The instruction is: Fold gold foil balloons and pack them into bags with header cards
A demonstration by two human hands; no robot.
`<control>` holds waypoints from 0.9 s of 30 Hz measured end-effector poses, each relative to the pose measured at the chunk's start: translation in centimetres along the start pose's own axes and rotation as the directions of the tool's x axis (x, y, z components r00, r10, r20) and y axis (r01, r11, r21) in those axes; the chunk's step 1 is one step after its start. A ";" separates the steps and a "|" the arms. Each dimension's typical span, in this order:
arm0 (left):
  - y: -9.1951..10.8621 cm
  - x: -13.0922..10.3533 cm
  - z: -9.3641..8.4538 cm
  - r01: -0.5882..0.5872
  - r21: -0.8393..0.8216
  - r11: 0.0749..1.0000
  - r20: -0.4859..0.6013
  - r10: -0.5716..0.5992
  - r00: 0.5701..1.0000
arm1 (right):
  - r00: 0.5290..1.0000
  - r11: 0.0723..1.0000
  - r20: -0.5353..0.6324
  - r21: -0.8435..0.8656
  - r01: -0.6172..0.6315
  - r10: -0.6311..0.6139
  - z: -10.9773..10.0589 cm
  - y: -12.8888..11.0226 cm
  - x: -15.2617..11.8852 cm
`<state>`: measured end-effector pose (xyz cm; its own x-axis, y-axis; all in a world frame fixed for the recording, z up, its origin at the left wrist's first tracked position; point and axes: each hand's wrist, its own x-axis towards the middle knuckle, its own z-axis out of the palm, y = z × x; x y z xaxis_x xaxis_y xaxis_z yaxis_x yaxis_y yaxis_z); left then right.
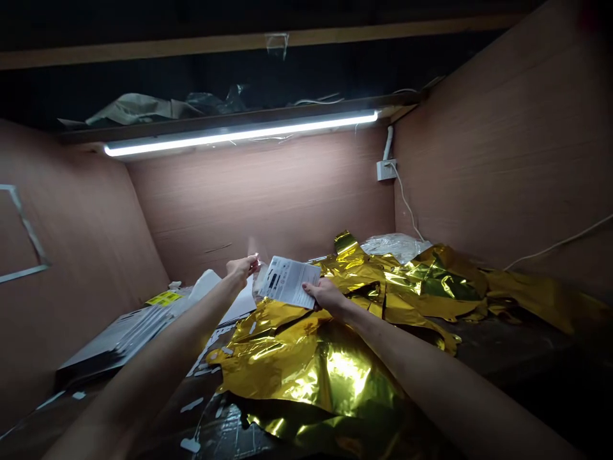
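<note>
My right hand (326, 295) grips the lower right corner of a white printed card (286, 278), thumb on top. The card is tilted up and has a dark slot-shaped mark near its left end. Left of it my left hand (243, 265) is closed in a pinch, slightly blurred, with something thin and clear near the fingertips that I cannot make out. Beneath both arms lie crumpled gold foil sheets (287, 358).
Stacked white cards (119, 338) lie at the left, with a yellow label (163, 298) behind. Small white scraps (190, 444) dot the dark table. Clear plastic (393, 246) lies at the back right. Wooden panels enclose three sides, under a tube light (244, 133). A cable (407, 203) hangs from a socket (385, 170).
</note>
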<state>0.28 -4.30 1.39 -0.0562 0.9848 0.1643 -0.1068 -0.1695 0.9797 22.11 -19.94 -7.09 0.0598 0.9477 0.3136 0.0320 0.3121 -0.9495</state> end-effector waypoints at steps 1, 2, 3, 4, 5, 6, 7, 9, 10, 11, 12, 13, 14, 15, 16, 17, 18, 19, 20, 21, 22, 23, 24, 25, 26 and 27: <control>0.3 -0.9 0.0 0.007 -0.053 0.999 -0.001 -0.007 1.000 | 0.998 1.000 0.055 0.008 -0.015 0.015 0.3 -0.1 -0.3; 0.7 -1.8 0.0 0.017 -0.105 0.994 0.019 -0.015 1.000 | 0.994 0.999 0.100 0.015 -0.036 0.034 0.5 -0.3 -0.5; 1.1 -2.9 -0.1 0.030 -0.153 0.988 0.054 -0.022 0.998 | 0.990 0.998 0.133 0.025 -0.057 0.053 0.7 -0.4 -0.7; 1.4 -3.9 -0.3 0.046 -0.195 0.980 0.098 -0.027 0.995 | 0.985 0.997 0.158 0.038 -0.072 0.065 0.8 -0.6 -0.9; 1.7 -5.0 -0.5 0.059 -0.230 0.971 0.142 -0.026 0.990 | 0.982 0.995 0.174 0.050 -0.084 0.074 0.8 -0.7 -1.1; 2.0 -6.1 -0.8 0.066 -0.261 0.963 0.180 -0.018 0.983 | 0.980 0.994 0.184 0.062 -0.095 0.082 0.8 -0.7 -1.2; 2.2 -7.1 -1.1 0.069 -0.289 0.955 0.209 -0.007 0.978 | 0.978 0.992 0.190 0.070 -0.104 0.090 0.8 -0.7 -1.3; 2.4 -8.8 -1.9 0.068 -0.331 0.941 0.243 0.016 0.970 | 0.973 0.990 0.210 0.082 -0.115 0.096 0.7 -0.7 -1.4; 2.4 -9.4 -2.4 0.066 -0.344 0.937 0.251 0.024 0.968 | 0.970 0.989 0.226 0.089 -0.116 0.093 0.6 -0.6 -1.4; 2.4 -9.9 -2.9 0.066 -0.350 0.934 0.256 0.028 0.966 | 0.966 0.989 0.245 0.098 -0.111 0.084 0.6 -0.5 -1.5; 2.3 -10.3 -3.4 0.065 -0.355 0.933 0.254 0.029 0.967 | 0.961 0.989 0.267 0.106 -0.104 0.072 0.5 -0.4 -1.5; 2.2 -10.6 -4.0 0.065 -0.356 0.932 0.249 0.027 0.968 | 0.953 0.989 0.296 0.112 -0.098 0.061 0.4 -0.4 -1.6; 2.0 -10.8 -4.5 0.065 -0.356 0.932 0.237 0.023 0.971 | 0.942 0.989 0.333 0.115 -0.097 0.054 0.3 -0.4 -1.8; 1.8 -11.0 -5.1 0.065 -0.358 0.931 0.222 0.017 0.975 | 0.926 0.988 0.373 0.116 -0.105 0.054 0.2 -0.4 -1.9; 1.6 -11.2 -5.6 0.068 -0.361 0.930 0.209 0.009 0.978 | 0.909 0.986 0.412 0.119 -0.121 0.062 0.1 -0.5 -2.1; 1.3 -11.4 -6.1 0.073 -0.359 0.930 0.199 0.000 0.980 | 0.892 0.982 0.447 0.126 -0.144 0.074 0.0 -0.7 -2.3; 1.0 -11.6 -6.5 0.077 -0.356 0.931 0.189 -0.009 0.982 | 0.875 0.975 0.477 0.138 -0.172 0.087 0.0 -0.9 -2.6; 0.8 -11.9 -6.8 0.079 -0.354 0.932 0.178 -0.016 0.984 | 0.856 0.966 0.506 0.155 -0.205 0.101 -0.1 -1.1 -2.8; 0.5 -12.2 -7.0 0.079 -0.355 0.932 0.167 -0.019 0.986 | 0.836 0.956 0.536 0.172 -0.240 0.113 -0.1 -1.4 -3.0; 0.3 -12.4 -7.2 0.075 -0.354 0.932 0.156 -0.020 0.988 | 0.813 0.944 0.568 0.184 -0.273 0.124 -0.2 -1.5 -3.1; 0.0 -12.6 -7.2 0.068 -0.354 0.933 0.144 -0.017 0.989 | 0.795 0.936 0.592 0.190 -0.298 0.133 -0.2 -1.6 -3.2; -0.2 -12.9 -7.2 0.059 -0.354 0.933 0.140 -0.009 0.990 | 0.788 0.931 0.600 0.189 -0.312 0.142 -0.2 -1.6 -3.2; -0.4 -13.1 -7.2 0.050 -0.353 0.934 0.146 0.002 0.989 | 0.795 0.932 0.588 0.186 -0.312 0.149 -0.3 -1.5 -3.1; -0.5 -13.2 -7.1 0.043 -0.350 0.936 0.162 0.015 0.987 | 0.815 0.936 0.558 0.181 -0.301 0.154 -0.3 -1.2 -2.9; -0.7 -13.4 -7.0 0.039 -0.345 0.938 0.183 0.026 0.983 | 0.839 0.943 0.521 0.174 -0.283 0.156 -0.3 -0.9 -2.7; -0.8 -13.6 -6.9 0.036 -0.341 0.939 0.204 0.036 0.978 | 0.859 0.949 0.487 0.163 -0.268 0.159 -0.3 -0.6 -2.5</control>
<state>-5.69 -17.81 -2.38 0.1437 0.9649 0.2199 -0.4407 -0.1365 0.8872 22.26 -22.56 -7.30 -0.4290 0.8963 0.1128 -0.1487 0.0531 -0.9875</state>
